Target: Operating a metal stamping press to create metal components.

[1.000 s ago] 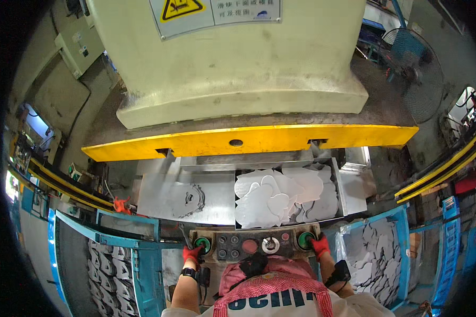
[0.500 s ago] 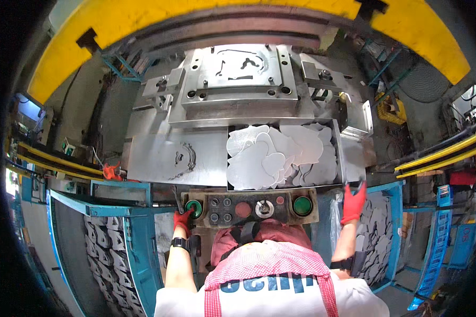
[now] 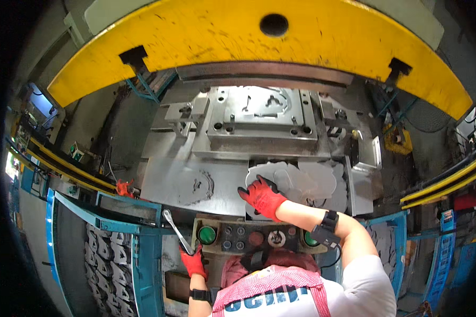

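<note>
My left hand (image 3: 194,262), in a red glove, is closed round the handle of a long silver wrench (image 3: 175,229) with a round head; the tool slants up and to the left, just left of the control panel (image 3: 269,222). My right hand (image 3: 264,198), in a red and black glove, reaches over the left part of a pile of flat, rounded grey metal blanks (image 3: 317,182). Its fingers are apart at the pile's left edge; the palm and part of the pile beneath are hidden.
Beyond the pile lies a steel die (image 3: 264,113) with cut-outs, beneath a yellow press beam (image 3: 222,37). A steel plate (image 3: 166,182) adjoins the pile's left side. The panel has a green button (image 3: 207,235). A blue bin rack (image 3: 148,259) holds cut parts (image 3: 108,264).
My right hand has moved left from beyond the pile's right corner onto its left part. My left hand has come off the green button and down, the wrench still in it. The view has shifted.
</note>
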{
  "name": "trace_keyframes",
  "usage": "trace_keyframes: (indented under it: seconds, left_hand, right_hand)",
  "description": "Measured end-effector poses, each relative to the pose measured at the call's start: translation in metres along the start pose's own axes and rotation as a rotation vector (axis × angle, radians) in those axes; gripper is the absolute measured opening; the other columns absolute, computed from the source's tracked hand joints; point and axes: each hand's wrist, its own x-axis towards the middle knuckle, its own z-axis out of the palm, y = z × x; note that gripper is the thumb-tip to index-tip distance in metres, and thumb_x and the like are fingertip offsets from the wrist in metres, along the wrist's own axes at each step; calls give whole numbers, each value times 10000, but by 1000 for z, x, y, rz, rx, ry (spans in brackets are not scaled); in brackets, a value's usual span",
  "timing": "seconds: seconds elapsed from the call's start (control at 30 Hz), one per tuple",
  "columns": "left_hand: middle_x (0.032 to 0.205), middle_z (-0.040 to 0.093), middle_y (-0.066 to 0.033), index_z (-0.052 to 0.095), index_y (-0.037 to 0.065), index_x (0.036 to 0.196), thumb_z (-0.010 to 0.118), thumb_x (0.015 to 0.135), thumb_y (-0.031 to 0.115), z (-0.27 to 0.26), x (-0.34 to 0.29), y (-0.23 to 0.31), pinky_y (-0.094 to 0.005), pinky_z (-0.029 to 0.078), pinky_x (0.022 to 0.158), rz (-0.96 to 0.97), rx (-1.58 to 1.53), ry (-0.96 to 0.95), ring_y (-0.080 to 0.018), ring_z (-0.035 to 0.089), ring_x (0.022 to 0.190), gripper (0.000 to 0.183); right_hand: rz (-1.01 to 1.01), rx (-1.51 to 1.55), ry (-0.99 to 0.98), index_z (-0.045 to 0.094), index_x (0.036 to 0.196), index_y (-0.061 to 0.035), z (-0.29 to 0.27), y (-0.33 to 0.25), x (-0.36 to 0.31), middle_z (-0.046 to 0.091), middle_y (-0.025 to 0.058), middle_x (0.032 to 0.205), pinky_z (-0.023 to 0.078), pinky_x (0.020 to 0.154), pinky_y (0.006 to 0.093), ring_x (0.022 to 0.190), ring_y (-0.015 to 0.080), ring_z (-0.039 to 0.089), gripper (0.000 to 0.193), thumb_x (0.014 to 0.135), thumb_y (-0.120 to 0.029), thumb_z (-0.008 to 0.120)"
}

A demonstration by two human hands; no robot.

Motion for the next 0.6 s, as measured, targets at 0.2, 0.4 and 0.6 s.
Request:
trace_keyframes:
  seconds: [0.2,0.4,0.6]
  left_hand:
    - [980,569,-75,478,25,1119,640,726,112,56,7,127,-276,413,780,359,-138,-509,-136,516,889,434]
    - [618,514,-52,522,35,849,569,791,245,182,65,255,-282,424,457,637,80,-785,-119,483,487,223]
    - [549,469,-38,500,56,800,560,780,272,215,82,284,-311,399,317,447,236,-915,-145,467,404,225]
  right_hand:
    - [147,770,141,592,926,-119,-74,57,-55,560,122,903,433,743,361,855,305,535,260,668,-131,621]
    - [597,1510,693,538,886,-30,-32,77,-159,608,99,874,443,744,287,804,185,581,233,660,21,566]
    - [901,1546,802,508,1009,-15,56,50,-209,562,57,989,421,793,266,895,164,546,360,670,86,448]
